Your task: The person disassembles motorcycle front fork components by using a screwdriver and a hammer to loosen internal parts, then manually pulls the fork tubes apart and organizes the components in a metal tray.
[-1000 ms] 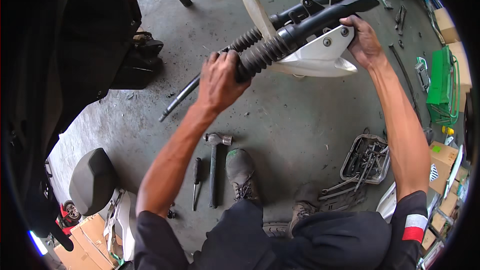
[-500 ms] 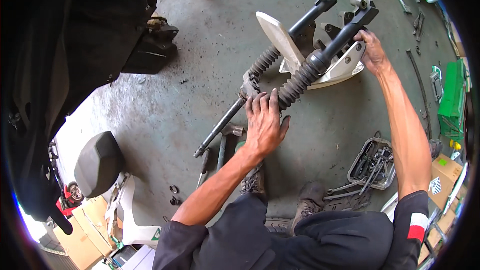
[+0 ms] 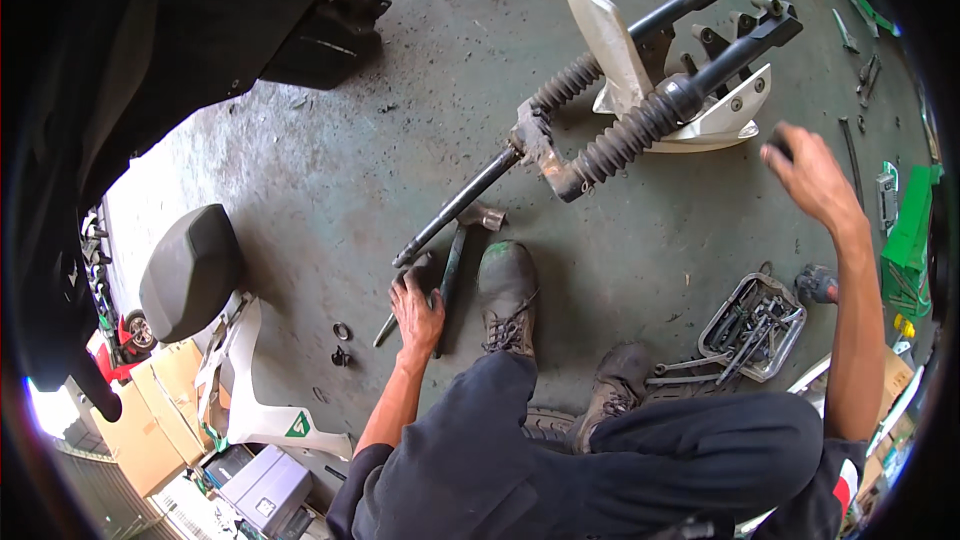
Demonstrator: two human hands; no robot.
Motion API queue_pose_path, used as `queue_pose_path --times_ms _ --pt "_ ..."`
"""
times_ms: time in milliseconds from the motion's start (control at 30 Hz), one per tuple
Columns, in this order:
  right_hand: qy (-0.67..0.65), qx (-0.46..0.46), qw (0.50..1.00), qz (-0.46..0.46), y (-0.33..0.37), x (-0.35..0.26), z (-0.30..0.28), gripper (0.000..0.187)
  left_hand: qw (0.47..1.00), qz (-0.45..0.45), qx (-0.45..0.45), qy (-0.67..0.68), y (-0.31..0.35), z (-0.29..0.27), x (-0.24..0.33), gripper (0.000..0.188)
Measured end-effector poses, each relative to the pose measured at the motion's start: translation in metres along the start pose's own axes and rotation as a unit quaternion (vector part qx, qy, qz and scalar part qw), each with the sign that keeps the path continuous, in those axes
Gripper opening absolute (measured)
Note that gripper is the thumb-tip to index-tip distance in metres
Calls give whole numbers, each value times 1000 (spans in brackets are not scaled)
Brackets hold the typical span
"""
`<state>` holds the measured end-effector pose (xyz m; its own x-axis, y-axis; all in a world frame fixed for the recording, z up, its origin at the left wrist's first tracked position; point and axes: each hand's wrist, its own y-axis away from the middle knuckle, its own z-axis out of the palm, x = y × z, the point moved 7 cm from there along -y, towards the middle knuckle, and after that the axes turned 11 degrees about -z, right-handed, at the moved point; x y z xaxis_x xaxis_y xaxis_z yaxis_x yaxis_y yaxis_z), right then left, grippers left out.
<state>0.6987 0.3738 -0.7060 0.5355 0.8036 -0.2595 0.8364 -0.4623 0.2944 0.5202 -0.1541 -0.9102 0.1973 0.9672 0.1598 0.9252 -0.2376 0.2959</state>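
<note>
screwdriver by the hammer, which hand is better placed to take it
Probably the left hand: it is right at the screwdriver, though its grip is unclear. The right hand is well away, over to the right near the white fender.

A seat [image 3: 192, 275] lies left of the left hand [image 3: 420, 316], with a white panel [image 3: 250, 395] and cardboard boxes [image 3: 165, 415] lower down. A green toolbox [image 3: 908, 240] stands right of the right hand [image 3: 818, 178].

The left hand [image 3: 417, 316] partly covers a screwdriver [image 3: 426, 268] beside a ball-peen hammer [image 3: 453, 262]; the right hand [image 3: 815, 178] is apart from the motorcycle fork [image 3: 630, 140].
</note>
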Motion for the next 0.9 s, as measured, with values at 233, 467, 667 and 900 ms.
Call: queue_pose_path --times_ms 233,467,667,900 --pt "-17 -295 932 -208 17 -114 79 31 997 34 -66 -25 -19 -8 14 88" --pt "-5 -364 885 -292 -1 -217 172 33 993 14 -110 -32 -20 13 14 74" --pt "-173 -332 894 -247 -8 -276 232 36 993 24 -97 60 -12 2 11 66" --pt "-714 -372 581 121 69 -311 320 42 956 -88 -193 200 15 -33 15 61"
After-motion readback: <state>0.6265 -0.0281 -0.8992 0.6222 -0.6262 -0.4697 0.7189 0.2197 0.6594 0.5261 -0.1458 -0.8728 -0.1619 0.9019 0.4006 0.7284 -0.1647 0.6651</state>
